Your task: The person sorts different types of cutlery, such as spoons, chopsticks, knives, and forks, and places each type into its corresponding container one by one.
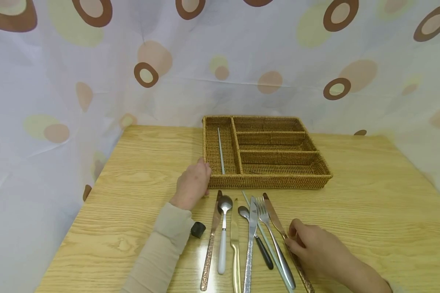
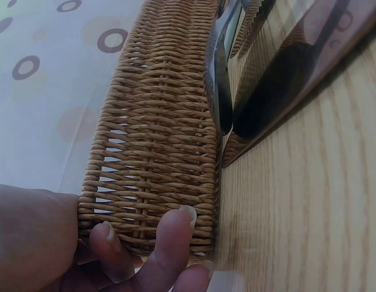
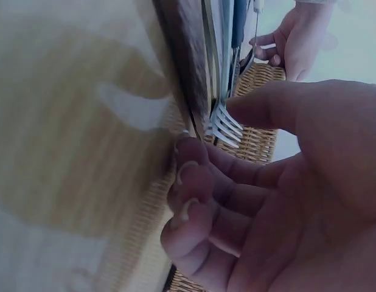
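Pale wooden table (image 1: 370,195): brown rectangular wicker tray (image 1: 286,182) gripped at near-left corner by left hand (image 1: 193,183). Slender copper-coloured metal knife (image 1: 276,215) reached by nearer right hand (image 1: 317,246), long axis angled leftward toward tray; pinch cannot be confirmed.

Head view forward-down over table (image 1: 124,203), wrist views close, all sharing wicker tray (image 1: 267,181)

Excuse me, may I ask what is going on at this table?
A person's left hand holds the near left corner of a wicker cutlery tray, where a pale chopstick lies in the left compartment. The right hand is at the rightmost copper-coloured knife, among other cutlery lying in front of the tray.
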{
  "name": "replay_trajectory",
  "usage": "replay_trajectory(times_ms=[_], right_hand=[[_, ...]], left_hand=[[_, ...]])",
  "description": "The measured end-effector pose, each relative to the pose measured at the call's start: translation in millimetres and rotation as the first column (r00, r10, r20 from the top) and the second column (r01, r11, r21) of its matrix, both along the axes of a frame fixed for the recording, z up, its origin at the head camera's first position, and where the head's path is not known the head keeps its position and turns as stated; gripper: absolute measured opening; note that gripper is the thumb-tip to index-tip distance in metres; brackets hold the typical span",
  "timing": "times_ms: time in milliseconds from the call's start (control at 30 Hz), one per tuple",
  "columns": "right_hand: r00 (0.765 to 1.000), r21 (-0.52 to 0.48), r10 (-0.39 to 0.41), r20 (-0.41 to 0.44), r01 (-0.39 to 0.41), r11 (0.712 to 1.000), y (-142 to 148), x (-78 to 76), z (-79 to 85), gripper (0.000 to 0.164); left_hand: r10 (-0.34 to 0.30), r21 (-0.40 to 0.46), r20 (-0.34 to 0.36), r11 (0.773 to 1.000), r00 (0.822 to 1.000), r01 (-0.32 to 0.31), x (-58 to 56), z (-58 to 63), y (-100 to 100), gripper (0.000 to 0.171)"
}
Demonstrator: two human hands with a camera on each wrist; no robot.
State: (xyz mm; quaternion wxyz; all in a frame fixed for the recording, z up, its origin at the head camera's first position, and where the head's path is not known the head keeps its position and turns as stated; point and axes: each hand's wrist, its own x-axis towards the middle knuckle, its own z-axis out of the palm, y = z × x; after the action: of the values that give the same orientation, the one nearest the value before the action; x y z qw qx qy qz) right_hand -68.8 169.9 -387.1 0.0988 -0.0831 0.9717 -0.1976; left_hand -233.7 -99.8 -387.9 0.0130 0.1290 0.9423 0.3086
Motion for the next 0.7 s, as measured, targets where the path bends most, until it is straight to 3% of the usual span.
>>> replay_trajectory(times_ms=[100,267,533,700], right_hand=[[1.0,0.029,-0.02,0.017,0.02,0.999,-2,4.7,-4.0,0.019],[0.999,0.074,-0.025,-0.041,0.028,0.997,-8,5.1,-6.2,0.016],[0.989,0.173,-0.068,-0.132,0.09,0.981,-18,4.1,-8.9,0.018],[0.987,0.221,-0.073,-0.143,0.103,0.97,-23,2.9,-8.0,0.018]], left_hand=[[-0.003,0.002,-0.007,1.0,1.0,0.003,-0.2,-0.1,0,0.045],[-0.009,0.008,-0.029,1.0,1.0,0.009,-0.3,-1.5,-1,0.041],[-0.007,0.023,-0.003,1.0,1.0,0.007,-0.2,-2.0,-2,0.046],[-0.01,0.035,0.014,0.999,1.0,0.009,-0.1,-2.0,-1,0.048]])
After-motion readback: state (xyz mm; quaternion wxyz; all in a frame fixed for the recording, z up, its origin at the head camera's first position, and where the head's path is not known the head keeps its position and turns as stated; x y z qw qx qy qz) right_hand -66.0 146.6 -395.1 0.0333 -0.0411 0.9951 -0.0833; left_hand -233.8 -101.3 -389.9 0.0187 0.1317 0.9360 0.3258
